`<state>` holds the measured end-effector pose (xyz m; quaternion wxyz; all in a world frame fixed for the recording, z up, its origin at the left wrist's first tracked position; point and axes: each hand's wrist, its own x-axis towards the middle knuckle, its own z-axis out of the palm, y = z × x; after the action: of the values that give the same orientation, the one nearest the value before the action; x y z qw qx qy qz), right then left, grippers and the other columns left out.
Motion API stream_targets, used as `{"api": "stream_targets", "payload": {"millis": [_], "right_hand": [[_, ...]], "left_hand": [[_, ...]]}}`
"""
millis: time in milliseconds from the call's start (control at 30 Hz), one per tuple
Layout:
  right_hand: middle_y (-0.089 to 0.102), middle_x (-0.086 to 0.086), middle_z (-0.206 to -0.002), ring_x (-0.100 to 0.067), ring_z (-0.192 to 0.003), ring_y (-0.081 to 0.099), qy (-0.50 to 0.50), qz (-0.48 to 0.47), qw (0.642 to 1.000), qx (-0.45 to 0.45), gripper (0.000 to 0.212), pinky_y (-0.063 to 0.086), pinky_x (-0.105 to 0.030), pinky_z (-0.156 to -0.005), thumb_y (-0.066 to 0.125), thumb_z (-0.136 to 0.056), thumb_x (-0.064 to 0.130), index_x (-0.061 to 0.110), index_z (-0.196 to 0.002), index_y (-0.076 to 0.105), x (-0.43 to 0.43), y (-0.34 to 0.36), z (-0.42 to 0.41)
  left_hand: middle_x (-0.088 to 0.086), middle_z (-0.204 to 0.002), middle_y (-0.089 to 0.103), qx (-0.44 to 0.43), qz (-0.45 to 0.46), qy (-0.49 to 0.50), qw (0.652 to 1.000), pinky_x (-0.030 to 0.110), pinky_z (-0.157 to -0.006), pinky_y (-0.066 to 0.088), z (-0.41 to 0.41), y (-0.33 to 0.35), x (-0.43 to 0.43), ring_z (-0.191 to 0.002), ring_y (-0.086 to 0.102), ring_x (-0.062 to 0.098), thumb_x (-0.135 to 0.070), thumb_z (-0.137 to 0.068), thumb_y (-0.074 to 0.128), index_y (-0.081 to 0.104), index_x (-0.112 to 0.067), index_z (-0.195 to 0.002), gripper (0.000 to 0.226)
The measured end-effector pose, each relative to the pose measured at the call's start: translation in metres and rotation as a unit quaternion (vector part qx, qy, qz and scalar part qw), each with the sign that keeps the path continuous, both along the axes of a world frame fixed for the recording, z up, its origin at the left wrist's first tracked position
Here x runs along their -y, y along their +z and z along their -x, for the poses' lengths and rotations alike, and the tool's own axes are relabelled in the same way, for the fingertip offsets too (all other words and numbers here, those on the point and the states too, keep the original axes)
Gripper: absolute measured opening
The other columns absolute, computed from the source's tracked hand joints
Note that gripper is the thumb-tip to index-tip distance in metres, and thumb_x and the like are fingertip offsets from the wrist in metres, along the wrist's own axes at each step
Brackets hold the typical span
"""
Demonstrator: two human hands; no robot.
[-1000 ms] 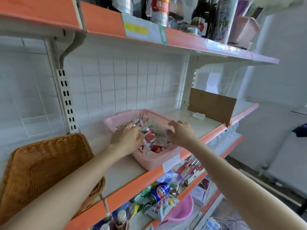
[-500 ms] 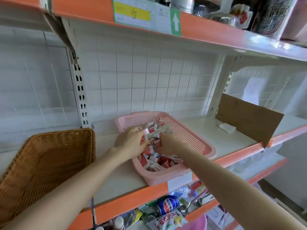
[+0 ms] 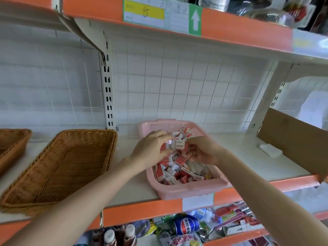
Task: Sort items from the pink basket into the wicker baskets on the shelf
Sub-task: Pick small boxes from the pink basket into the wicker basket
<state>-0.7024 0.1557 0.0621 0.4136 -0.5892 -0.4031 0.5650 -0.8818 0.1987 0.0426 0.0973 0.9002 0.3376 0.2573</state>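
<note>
Right now both hands are over the pink basket (image 3: 186, 192), which sits on the shelf (image 3: 248, 166) with its front edge hanging a little past the orange strip. The pink basket is full of little red and white boxes (image 3: 177, 173), all in a messy pile. The right hand (image 3: 204, 151) is curled, and its thumb and fingers pinch a small white box (image 3: 180, 145) with "2B" printed on it, held up just above the pile. The left hand (image 3: 152, 148) is just beside that box, with its fingers bent down over some of the little boxes, but I cannot tell if it grips any of them. The two hands are very close, almost touching at the fingertips. To the left of the pink basket, near it on the same shelf, is a big wicker basket (image 3: 62, 166), and nothing shows inside it. A second wicker basket (image 3: 10, 144) peeks in at the far left edge. To the right, well apart from the pink basket, a brown cardboard sheet (image 3: 292, 139) stands up on the shelf, and a small white block (image 3: 270, 150) lies just in front of it. Behind it all is a white wire grid wall (image 3: 177, 86). The shelf above has a paper label with a white arrow on green (image 3: 194, 20). On the shelf below are a blue cola can (image 3: 186, 225), some bottles (image 3: 110, 237) and snack bags.
</note>
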Motion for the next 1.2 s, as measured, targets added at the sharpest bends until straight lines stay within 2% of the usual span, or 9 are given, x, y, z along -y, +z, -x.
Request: {"api": "stream_targets", "payload": {"millis": [267,367,433,567,700,833,933,1067,1200], "right_hand": [[0.062,-0.007,-0.055,-0.014,-0.043,0.056,0.044,0.022,0.998,-0.03,0.037,0.047,-0.021,-0.044,0.037,-0.098,0.016,0.003,-0.074,0.06,-0.003,0.001,0.005],[0.063,-0.008,-0.06,-0.015,-0.045,0.056,0.048,0.019,0.998,0.038,0.035,0.046,-0.023,-0.047,0.038,-0.098,0.015,0.004,-0.074,0.061,-0.012,0.003,0.005],[0.059,-0.008,-0.061,-0.015,-0.047,0.051,0.004,-0.018,0.985,0.171,0.029,0.042,-0.024,-0.05,0.042,-0.096,0.008,0.005,-0.072,0.058,-0.021,0.003,-0.001],[0.053,-0.002,-0.066,-0.01,-0.057,0.048,0.033,-0.079,0.851,0.519,0.024,0.044,-0.021,-0.058,0.048,-0.091,0.009,0.01,-0.068,0.054,-0.041,-0.002,-0.01],[0.063,-0.007,-0.094,-0.019,-0.085,0.061,0.12,-0.054,0.747,0.652,0.025,0.052,-0.029,-0.076,0.057,-0.087,0.026,0.005,-0.1,0.062,-0.057,-0.014,-0.002],[0.057,-0.004,-0.081,-0.017,-0.069,0.055,0.153,-0.046,0.671,0.724,0.023,0.051,-0.027,-0.063,0.061,-0.081,0.029,0.006,-0.083,0.06,-0.072,-0.027,0.002],[0.056,-0.002,-0.073,-0.012,-0.057,0.049,0.117,-0.048,0.708,0.695,0.011,0.046,-0.022,-0.054,0.055,-0.084,0.015,0.007,-0.077,0.057,-0.071,-0.026,0.002],[0.051,0.003,-0.061,-0.007,-0.053,0.044,0.068,-0.087,0.791,0.602,0.029,0.038,-0.016,-0.051,0.052,-0.087,0.007,0.017,-0.06,0.05,-0.059,-0.013,-0.008],[0.057,-0.001,-0.067,-0.014,-0.063,0.05,0.005,-0.127,0.889,0.441,0.023,0.045,-0.027,-0.064,0.058,-0.085,0.004,0.013,-0.064,0.059,-0.041,-0.003,-0.018]], "left_hand": [[-0.003,-0.134,0.051,-0.016,-0.024,0.003,1.0,0.028,-0.101,0.035,-0.005,0.002,0.003,-0.124,0.043,0.014,-0.031,-0.09,0.058,0.048,-0.018,-0.136,0.049],[-0.004,-0.134,0.051,-0.043,-0.041,0.027,0.998,0.027,-0.099,0.037,0.0,0.002,-0.001,-0.124,0.044,0.014,-0.034,-0.092,0.055,0.048,-0.018,-0.136,0.047],[-0.004,-0.134,0.051,-0.043,-0.036,0.052,0.997,0.027,-0.098,0.039,0.007,0.001,-0.005,-0.123,0.045,0.013,-0.033,-0.093,0.054,0.048,-0.019,-0.136,0.045],[-0.004,-0.136,0.05,-0.049,-0.027,0.085,0.995,0.026,-0.098,0.039,0.022,0.001,-0.012,-0.123,0.045,0.013,-0.033,-0.093,0.054,0.048,-0.019,-0.135,0.044],[-0.004,-0.13,0.053,-0.057,-0.024,0.098,0.993,0.024,-0.09,0.04,0.032,0.001,-0.014,-0.118,0.047,0.013,-0.033,-0.093,0.054,0.05,-0.019,-0.133,0.043],[-0.004,-0.127,0.054,-0.067,-0.021,0.1,0.992,0.02,-0.084,0.038,0.034,0.002,-0.013,-0.115,0.048,0.013,-0.035,-0.093,0.053,0.05,-0.02,-0.133,0.043],[-0.004,-0.126,0.054,-0.071,-0.021,0.099,0.992,0.019,-0.082,0.038,0.034,0.001,-0.013,-0.113,0.049,0.013,-0.035,-0.093,0.053,0.051,-0.019,-0.132,0.042],[-0.003,-0.128,0.054,-0.072,-0.018,0.095,0.993,0.022,-0.087,0.04,0.032,0.001,-0.016,-0.116,0.048,0.013,-0.034,-0.094,0.053,0.05,-0.018,-0.133,0.042],[-0.003,-0.132,0.052,-0.074,-0.02,0.089,0.993,0.024,-0.092,0.04,0.023,0.002,-0.014,-0.12,0.047,0.013,-0.035,-0.095,0.051,0.048,-0.018,-0.135,0.044]]}}
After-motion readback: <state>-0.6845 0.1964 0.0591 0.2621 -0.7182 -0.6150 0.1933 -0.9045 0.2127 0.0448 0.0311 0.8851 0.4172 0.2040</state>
